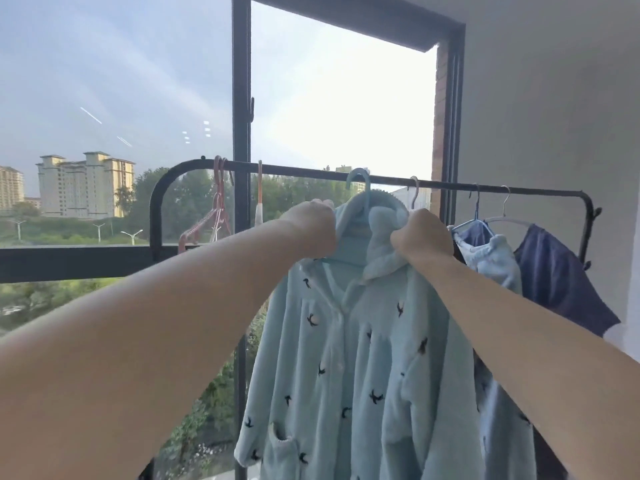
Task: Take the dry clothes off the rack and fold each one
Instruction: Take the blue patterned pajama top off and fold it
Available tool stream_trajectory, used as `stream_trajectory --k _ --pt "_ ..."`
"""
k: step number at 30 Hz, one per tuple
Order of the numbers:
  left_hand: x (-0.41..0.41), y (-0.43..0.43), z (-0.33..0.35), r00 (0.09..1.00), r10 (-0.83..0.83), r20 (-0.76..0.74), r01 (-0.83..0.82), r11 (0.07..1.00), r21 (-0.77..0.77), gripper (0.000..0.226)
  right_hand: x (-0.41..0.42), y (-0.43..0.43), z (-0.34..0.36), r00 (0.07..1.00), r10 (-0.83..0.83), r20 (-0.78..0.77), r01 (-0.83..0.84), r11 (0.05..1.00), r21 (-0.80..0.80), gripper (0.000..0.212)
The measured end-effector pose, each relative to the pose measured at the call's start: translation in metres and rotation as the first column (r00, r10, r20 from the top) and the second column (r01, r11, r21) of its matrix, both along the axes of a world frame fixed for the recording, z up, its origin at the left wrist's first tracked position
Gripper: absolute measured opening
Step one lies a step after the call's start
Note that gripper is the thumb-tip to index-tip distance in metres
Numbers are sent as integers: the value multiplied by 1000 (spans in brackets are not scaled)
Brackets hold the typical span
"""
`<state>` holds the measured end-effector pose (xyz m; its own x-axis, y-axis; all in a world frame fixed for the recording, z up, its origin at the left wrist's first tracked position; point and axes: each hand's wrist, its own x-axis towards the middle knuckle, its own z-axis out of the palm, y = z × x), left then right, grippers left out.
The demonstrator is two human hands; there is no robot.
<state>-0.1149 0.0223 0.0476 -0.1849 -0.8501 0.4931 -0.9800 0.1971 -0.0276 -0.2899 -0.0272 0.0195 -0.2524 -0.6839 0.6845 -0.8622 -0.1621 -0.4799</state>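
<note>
— Can you read any words or numbers from where you stand?
— None. The pale blue fleece pyjama top (363,358) you face carries only small dark bird shapes (a pattern, not lettering).

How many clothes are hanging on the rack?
3, maybe more hidden: the light blue bird-print top in the middle, a fluffy pale blue piece right of it, and a dark blue garment rightmost.

pale blue fleece pyjama top (363,358), bird print, on blue hanger (360,188), black rack (450,185)
</note>
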Motion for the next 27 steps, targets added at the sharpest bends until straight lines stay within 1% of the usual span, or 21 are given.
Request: stream_trajectory --k 3,6,9,11,13,16,17,18,20,21,22,24,25,27 --pt "-22 3 -44 988 -35 -148 46 996 74 63 -3 3 -32 1000 25 -4 -25 997 77 22" --pt "-26 -2 -94 975 23 -219 12 988 155 73 -6 2 -61 997 71 3 -71 986 151 18" --pt "-7 -13 -142 979 84 -188 -46 979 200 81 -5 4 -90 991 131 -20 -123 964 236 10" --pt "10 -17 -163 979 106 -172 -70 977 204 83 -2 6 -106 980 198 -17 -185 941 283 5" --pt "29 -18 -180 980 118 -162 -83 974 210 85 1 6 -127 963 270 16 -261 910 322 4" --pt "60 -22 -206 981 127 -145 -85 959 269 98 10 5 -164 906 412 100 -420 835 356 6" --pt "70 -21 -215 980 145 -135 -100 949 298 96 15 5 -176 886 449 115 -458 809 368 3" --pt "79 -19 -223 979 164 -118 -118 938 326 89 19 4 -187 868 481 126 -491 787 374 7" --pt "98 -11 -238 980 176 -96 -129 919 372 59 33 4 -205 836 530 143 -540 745 392 21" --pt "108 -5 -244 978 168 -122 -108 914 392 45 42 4 -211 821 551 152 -560 722 407 22" --pt "120 2 -252 970 170 -174 -85 907 414 37 53 3 -218 805 571 160 -579 701 416 22" --pt "132 15 -260 952 164 -259 -42 906 421 34 66 3 -224 812 560 165 -573 707 414 24" --pt "143 23 -265 946 169 -275 -43 911 410 35 78 3 -229 819 546 176 -565 715 411 24" --pt "156 34 -271 949 161 -270 -68 944 322 36 95 7 -235 834 516 194 -550 751 366 18"
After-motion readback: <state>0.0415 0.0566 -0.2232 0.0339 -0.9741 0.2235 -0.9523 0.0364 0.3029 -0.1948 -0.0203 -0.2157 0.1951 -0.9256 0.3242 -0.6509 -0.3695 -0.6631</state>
